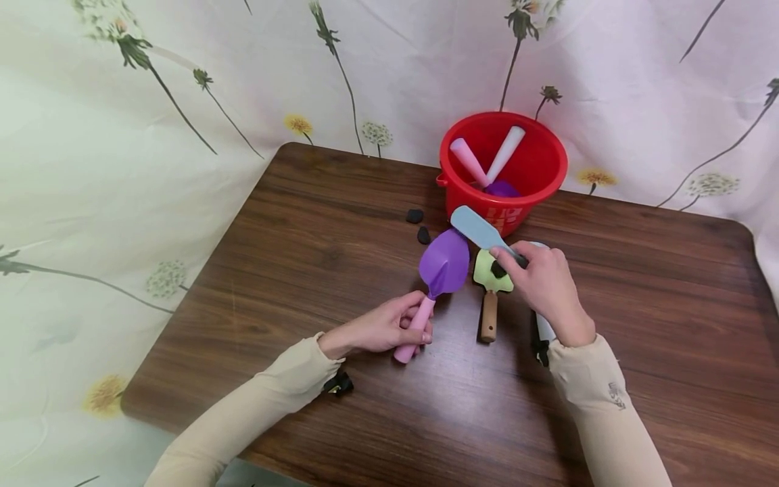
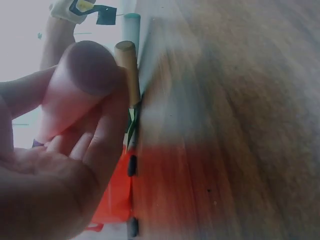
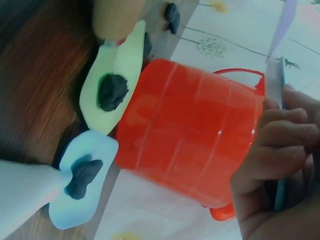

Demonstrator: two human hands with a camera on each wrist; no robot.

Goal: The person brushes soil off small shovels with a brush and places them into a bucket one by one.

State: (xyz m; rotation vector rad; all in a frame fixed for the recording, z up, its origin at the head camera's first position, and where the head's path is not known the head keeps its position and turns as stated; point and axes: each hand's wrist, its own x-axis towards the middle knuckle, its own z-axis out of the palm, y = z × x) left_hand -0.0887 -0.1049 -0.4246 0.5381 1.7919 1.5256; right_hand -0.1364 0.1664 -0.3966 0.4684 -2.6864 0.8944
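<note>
My left hand (image 1: 383,326) grips the pink handle of a toy shovel (image 1: 445,262) with a purple blade, raised over the table and pointing toward the bucket. Between the fingers and thumb of my right hand (image 1: 546,283) is a flat, light-blue tool (image 1: 477,228) with a rounded end and a dark part near the grip. Its tip overlaps the purple blade's upper edge in the head view. Below lies a green toy shovel (image 3: 112,62) with a wooden handle and a black lump (image 3: 113,92) on its blade. Beside it, a pale-blue shovel (image 3: 80,212) also carries a dark lump (image 3: 84,176).
A red bucket (image 1: 458,199) stands at the back of the brown table (image 1: 292,250), holding tools with a pink handle (image 1: 468,161) and a white handle (image 1: 506,152). Two black lumps (image 1: 415,216) lie left of it. A flower-printed cloth (image 1: 414,74) hangs behind.
</note>
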